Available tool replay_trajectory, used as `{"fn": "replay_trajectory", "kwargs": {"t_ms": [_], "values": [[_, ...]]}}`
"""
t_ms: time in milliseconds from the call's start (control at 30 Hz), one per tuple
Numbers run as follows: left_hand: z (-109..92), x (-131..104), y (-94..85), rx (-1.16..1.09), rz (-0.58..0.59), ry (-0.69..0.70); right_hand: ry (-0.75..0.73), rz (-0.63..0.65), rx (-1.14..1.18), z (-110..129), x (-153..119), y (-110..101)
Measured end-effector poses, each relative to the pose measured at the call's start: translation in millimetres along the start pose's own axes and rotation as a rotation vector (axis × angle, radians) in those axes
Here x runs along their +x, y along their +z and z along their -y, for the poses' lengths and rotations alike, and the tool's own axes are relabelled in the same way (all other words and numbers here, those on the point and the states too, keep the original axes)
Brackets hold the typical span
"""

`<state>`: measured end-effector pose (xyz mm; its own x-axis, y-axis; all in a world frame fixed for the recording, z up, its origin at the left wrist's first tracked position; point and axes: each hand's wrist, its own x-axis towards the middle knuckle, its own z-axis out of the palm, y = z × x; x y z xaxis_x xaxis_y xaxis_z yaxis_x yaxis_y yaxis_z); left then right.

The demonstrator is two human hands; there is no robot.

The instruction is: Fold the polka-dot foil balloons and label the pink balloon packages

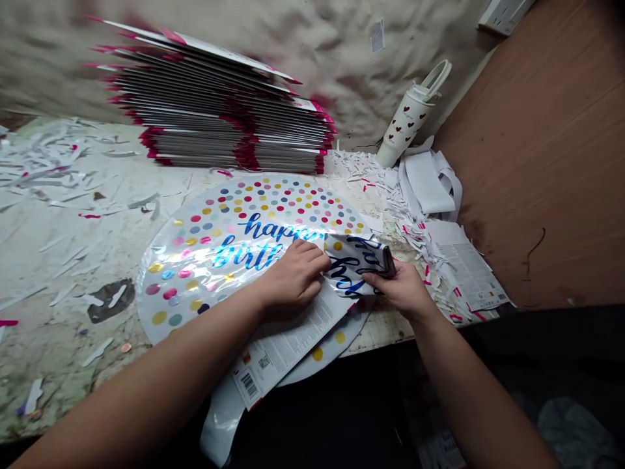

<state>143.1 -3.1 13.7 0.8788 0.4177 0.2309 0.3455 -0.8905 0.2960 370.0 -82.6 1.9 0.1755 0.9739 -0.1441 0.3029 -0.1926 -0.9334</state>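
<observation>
A flat round foil balloon (190, 260) lies on the table, white with coloured dots and blue "happy birth..." lettering. On its lower part rests a printed card (293, 345) with a barcode and a pink edge. My left hand (297, 277) is closed, its curled fingers pressing at the top of the card and the balloon's folded foil; its fingertips are partly hidden. To the right, my right hand (403, 283) pinches the end of a folded silver flap (354, 264) of the balloon, with the thumb on top. The balloon's tail (222, 417) hangs over the table's front edge.
A tall stack of pink-edged folded cards (234, 111) stands at the back. A white tumbler (407, 120) with hearts leans by the wall at the right. Paper scraps (63, 163) litter the table (122, 371). A curled paper strip (430, 182) and another printed card (463, 267) lie right.
</observation>
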Motion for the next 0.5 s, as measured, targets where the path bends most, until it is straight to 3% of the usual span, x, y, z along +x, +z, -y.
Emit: {"fn": "replay_trajectory", "kwargs": {"t_ms": [133, 267, 500], "values": [[-4, -1, -1.4, 0.005, -0.018, 0.066, 0.159, 0.264, 0.118, 4, 12, -14], [-11, 0, -1.9, 0.035, 0.034, 0.097, 0.201, 0.553, 0.143, 6, 29, -26], [-11, 1, 0.4, -0.180, 0.117, 0.093, 0.180, 0.582, -0.064, 2, 53, -16]]}}
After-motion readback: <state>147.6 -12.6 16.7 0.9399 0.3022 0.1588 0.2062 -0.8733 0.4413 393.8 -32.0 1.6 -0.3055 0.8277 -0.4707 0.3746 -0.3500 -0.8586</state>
